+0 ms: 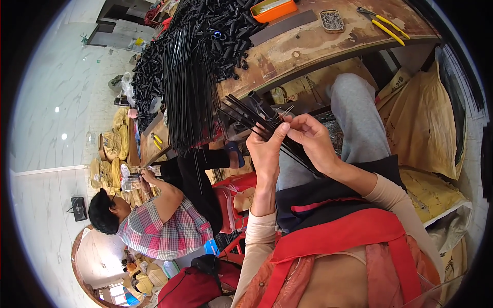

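My left hand (264, 151) is closed around a bundle of thin black rods (239, 114), held over my lap. A black tubular piece (261, 104) sticks up from the bundle just above the thumb. My right hand (314, 142) meets the left at the thumbs, its thumb and forefinger pinched together. From around those fingertips poke a few thin, pale pointed ends (288, 110); what they belong to is too small to make out. The rods' other ends run down beneath my right hand toward my lap.
The wooden bench (282, 61) carries a heap of black tubular parts (226, 43) and a hanging sheaf of long black strands (187, 87). An orange tray (275, 10), a small dish (332, 21) and yellow-handled pliers (389, 30) lie beyond. Another person (159, 223) works at the left.
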`<state>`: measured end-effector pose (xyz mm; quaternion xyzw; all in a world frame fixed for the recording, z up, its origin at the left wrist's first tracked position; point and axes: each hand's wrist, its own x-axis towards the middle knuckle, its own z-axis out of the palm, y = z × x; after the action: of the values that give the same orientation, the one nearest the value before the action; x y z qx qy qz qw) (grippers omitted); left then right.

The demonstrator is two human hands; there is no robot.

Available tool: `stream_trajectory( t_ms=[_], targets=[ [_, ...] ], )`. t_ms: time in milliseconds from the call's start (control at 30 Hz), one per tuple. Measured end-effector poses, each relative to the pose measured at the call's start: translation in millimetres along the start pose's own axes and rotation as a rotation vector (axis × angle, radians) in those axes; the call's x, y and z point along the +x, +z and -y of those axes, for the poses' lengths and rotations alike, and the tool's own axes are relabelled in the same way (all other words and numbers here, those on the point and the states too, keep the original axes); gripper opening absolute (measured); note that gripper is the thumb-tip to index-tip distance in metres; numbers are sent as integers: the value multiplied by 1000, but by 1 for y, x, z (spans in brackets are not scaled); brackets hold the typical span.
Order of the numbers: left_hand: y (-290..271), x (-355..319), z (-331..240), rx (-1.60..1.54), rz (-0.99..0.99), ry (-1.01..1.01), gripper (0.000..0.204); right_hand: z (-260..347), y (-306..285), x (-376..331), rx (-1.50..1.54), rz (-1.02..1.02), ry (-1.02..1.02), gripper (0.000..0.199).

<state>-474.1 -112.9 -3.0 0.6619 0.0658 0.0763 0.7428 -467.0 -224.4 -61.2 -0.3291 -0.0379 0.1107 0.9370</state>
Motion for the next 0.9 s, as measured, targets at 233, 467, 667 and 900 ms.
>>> stream_trajectory(
  t_ms=[233,467,667,900],
  targets=[
    [-2,-3,-7,127,21,-30,20,-8,-13,6,69,34,65,7],
    [-1,0,-6,5,106,-55,19,-9,-2,-8,82,-27,23,4],
    [-5,2,3,-52,209,-57,23,-6,-1,-9,-1,-62,-68,6],
    [-4,-2,-4,42,172,-44,25,-4,-3,-8,-95,-34,-6,11]
  ],
)
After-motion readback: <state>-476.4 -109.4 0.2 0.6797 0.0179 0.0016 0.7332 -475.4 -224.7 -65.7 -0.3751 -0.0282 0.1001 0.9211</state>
